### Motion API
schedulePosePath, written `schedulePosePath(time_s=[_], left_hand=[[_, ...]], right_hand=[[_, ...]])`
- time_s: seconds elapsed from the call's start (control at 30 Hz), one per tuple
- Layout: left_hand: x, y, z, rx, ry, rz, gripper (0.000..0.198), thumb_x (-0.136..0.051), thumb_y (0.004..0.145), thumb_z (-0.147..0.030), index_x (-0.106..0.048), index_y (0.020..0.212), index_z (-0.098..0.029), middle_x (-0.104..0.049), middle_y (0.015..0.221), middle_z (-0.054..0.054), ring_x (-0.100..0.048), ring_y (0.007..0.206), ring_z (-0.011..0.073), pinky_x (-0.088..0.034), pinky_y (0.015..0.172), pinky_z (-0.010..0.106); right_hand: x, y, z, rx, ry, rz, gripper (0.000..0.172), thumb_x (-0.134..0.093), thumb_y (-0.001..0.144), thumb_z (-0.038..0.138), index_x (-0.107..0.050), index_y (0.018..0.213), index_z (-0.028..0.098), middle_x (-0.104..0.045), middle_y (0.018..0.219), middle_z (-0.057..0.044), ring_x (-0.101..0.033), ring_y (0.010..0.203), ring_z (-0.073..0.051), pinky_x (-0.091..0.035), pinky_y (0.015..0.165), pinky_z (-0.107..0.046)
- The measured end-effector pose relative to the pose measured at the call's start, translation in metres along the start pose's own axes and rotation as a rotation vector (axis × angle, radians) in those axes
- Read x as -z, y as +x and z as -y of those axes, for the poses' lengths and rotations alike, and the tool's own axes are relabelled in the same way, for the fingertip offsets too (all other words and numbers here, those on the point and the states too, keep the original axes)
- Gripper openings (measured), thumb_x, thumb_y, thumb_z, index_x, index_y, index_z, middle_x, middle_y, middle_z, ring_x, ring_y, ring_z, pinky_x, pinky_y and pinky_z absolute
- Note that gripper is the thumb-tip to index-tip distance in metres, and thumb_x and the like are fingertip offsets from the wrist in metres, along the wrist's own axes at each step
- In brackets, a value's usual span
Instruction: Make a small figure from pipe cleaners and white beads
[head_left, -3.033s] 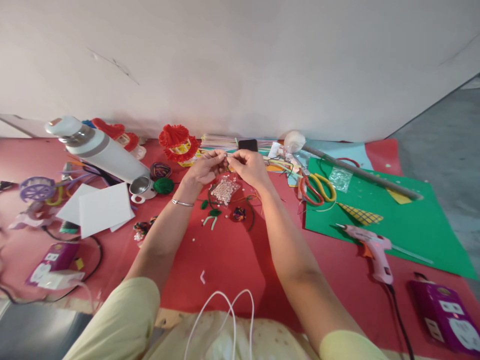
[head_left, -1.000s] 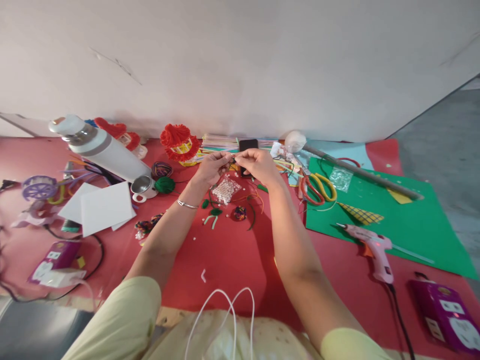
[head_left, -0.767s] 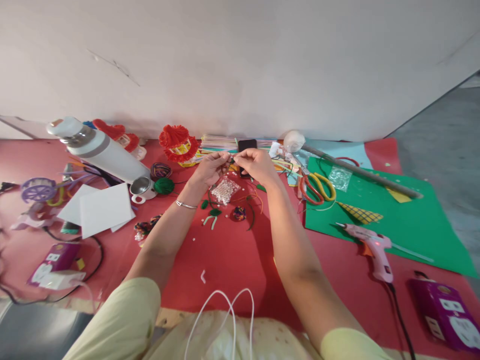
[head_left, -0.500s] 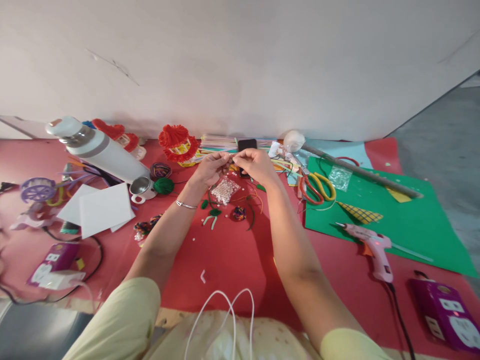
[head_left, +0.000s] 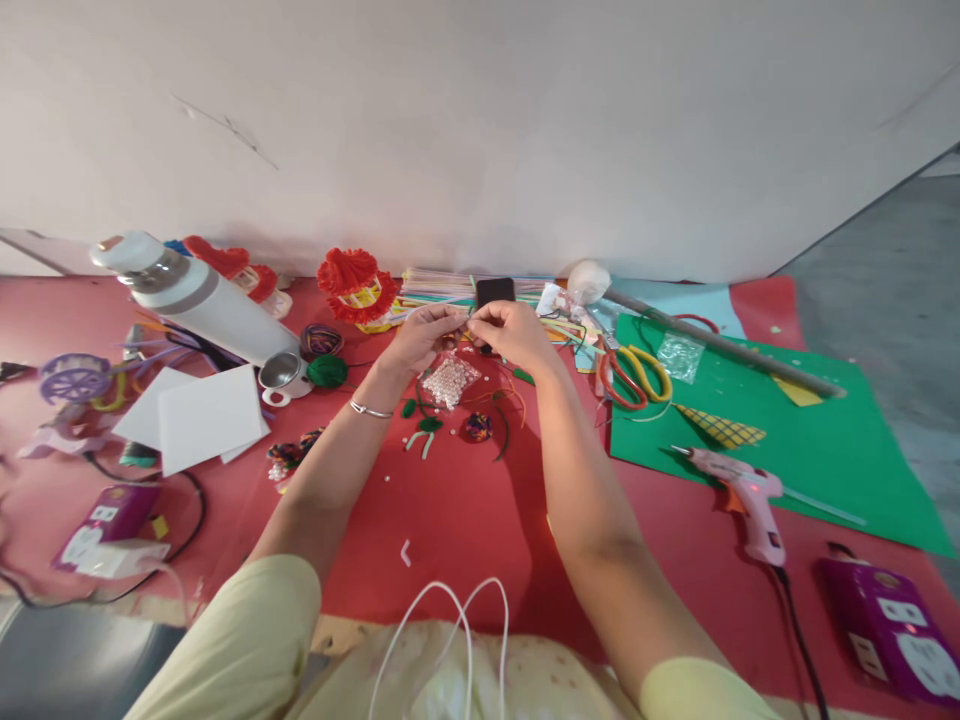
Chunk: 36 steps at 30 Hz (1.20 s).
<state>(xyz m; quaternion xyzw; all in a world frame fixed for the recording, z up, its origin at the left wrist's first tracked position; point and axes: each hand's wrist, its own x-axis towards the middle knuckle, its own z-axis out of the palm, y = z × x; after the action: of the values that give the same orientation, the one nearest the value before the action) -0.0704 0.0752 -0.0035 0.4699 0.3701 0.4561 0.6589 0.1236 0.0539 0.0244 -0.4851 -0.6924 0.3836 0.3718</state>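
reaching out from a lap crossed by a white cord point(head_left: 466, 615), two bare arms stretch over a red mat point(head_left: 465, 510) strewn with craft bits. a pink glue gun point(head_left: 750, 498) lies to the right on the near edge of a green sheet point(head_left: 825, 450), with scissors point(head_left: 634, 375) at the sheet's left edge. a bead bag point(head_left: 448, 381) sits on the mat just below the hands. above it the left hand point(head_left: 421, 337) and right hand point(head_left: 511, 332) meet fingertip to fingertip, each grip closed in a pinch on a thin piece point(head_left: 466, 322) too small to identify. the piece is held in the air, clear of the mat, just in front of a dark phone point(head_left: 495, 291). its long axis seems to run side to side, roughly level, one end toward each hand; which end leads cannot be told. such fine work likely goes best with pinches close to the tips, steady wrists, and hands kept over the bag so a dropped bit lands near it. a white flask point(head_left: 202, 300) shows far left, with a pale wall point(head_left: 480, 130) behind.
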Motion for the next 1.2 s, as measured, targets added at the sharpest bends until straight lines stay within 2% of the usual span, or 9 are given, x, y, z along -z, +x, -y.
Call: schedulePosePath(time_s=[0.47,0.53,0.67,0.77,0.87,0.93,1.03,1.1,1.2], left_hand=[[0.003,0.001,0.002,-0.220,0.450,-0.124,0.017,-0.072,0.074,-0.025,-0.074,0.059,-0.018,-0.066,0.063,0.002,-0.055,0.060,0.0121,-0.041,0.059,0.026],[0.001,-0.001,0.000,-0.261,0.539,-0.120,0.016,-0.070,0.075,-0.024,-0.075,0.061,-0.018,-0.067,0.066,0.002,-0.058,0.065,0.0134,-0.043,0.063,0.026],[-0.003,-0.003,-0.002,-0.329,0.640,-0.050,0.019,-0.067,0.079,-0.024,-0.076,0.062,-0.019,-0.069,0.069,0.003,-0.062,0.073,0.0157,-0.046,0.071,0.027],[0.000,-0.001,-0.001,-0.351,0.663,-0.088,0.020,-0.066,0.081,-0.027,-0.075,0.066,-0.017,-0.066,0.069,0.002,-0.059,0.070,0.0149,-0.044,0.068,0.027],[0.007,0.003,0.003,-0.354,0.757,-0.117,0.021,-0.064,0.085,-0.029,-0.072,0.070,-0.016,-0.065,0.069,0.001,-0.057,0.068,0.0147,-0.043,0.066,0.027],[0.012,0.004,0.005,-0.390,0.928,-0.108,0.021,-0.062,0.088,-0.028,-0.073,0.075,-0.016,-0.068,0.076,0.004,-0.061,0.074,0.0169,-0.045,0.071,0.030],[0.017,0.005,0.009,-0.444,1.376,-0.068,0.019,-0.061,0.090,-0.024,-0.075,0.082,-0.015,-0.073,0.090,0.010,-0.065,0.092,0.0247,-0.046,0.085,0.037],[0.018,0.005,0.013,-0.412,1.637,-0.018,0.020,-0.059,0.091,-0.022,-0.076,0.084,-0.015,-0.074,0.095,0.014,-0.065,0.100,0.0296,-0.044,0.089,0.041],[0.019,0.005,0.017,-0.331,1.805,0.060,0.026,-0.053,0.094,-0.019,-0.078,0.091,-0.015,-0.074,0.097,0.017,-0.066,0.103,0.0321,-0.044,0.087,0.042]], right_hand=[[0.000,0.000,-0.005,0.036,-0.183,0.051,0.013,-0.070,0.087,0.029,-0.079,0.085,0.019,-0.077,0.083,-0.006,-0.071,0.080,-0.021,-0.050,0.075,-0.031],[0.000,0.000,-0.007,0.033,-0.160,0.055,0.014,-0.075,0.085,0.029,-0.079,0.092,0.018,-0.078,0.087,-0.007,-0.071,0.083,-0.021,-0.052,0.078,-0.032],[-0.004,0.001,-0.010,0.048,0.082,0.087,0.034,-0.079,0.082,0.024,-0.076,0.115,0.020,-0.080,0.105,-0.007,-0.073,0.090,-0.018,-0.057,0.079,-0.030],[-0.007,0.002,-0.012,-0.036,0.168,0.122,0.021,-0.072,0.088,0.025,-0.078,0.106,0.019,-0.078,0.088,-0.004,-0.072,0.076,-0.016,-0.056,0.065,-0.026],[-0.007,0.004,-0.016,-0.087,0.125,0.090,0.014,-0.070,0.090,0.028,-0.079,0.094,0.017,-0.076,0.077,-0.004,-0.072,0.070,-0.016,-0.055,0.062,-0.025],[-0.007,0.005,-0.018,-0.091,0.068,0.081,0.013,-0.069,0.091,0.026,-0.078,0.090,0.017,-0.076,0.076,-0.004,-0.073,0.070,-0.017,-0.055,0.066,-0.026],[-0.007,0.006,-0.021,-0.094,-0.042,0.091,0.014,-0.067,0.092,0.024,-0.077,0.086,0.018,-0.076,0.074,-0.004,-0.073,0.069,-0.017,-0.054,0.069,-0.027],[-0.007,0.005,-0.021,-0.076,-0.097,0.098,0.014,-0.067,0.092,0.025,-0.077,0.085,0.019,-0.076,0.074,-0.005,-0.073,0.070,-0.018,-0.053,0.070,-0.027],[-0.008,0.005,-0.020,-0.048,-0.135,0.099,0.013,-0.067,0.091,0.024,-0.076,0.085,0.019,-0.076,0.074,-0.004,-0.074,0.073,-0.018,-0.052,0.070,-0.027]])
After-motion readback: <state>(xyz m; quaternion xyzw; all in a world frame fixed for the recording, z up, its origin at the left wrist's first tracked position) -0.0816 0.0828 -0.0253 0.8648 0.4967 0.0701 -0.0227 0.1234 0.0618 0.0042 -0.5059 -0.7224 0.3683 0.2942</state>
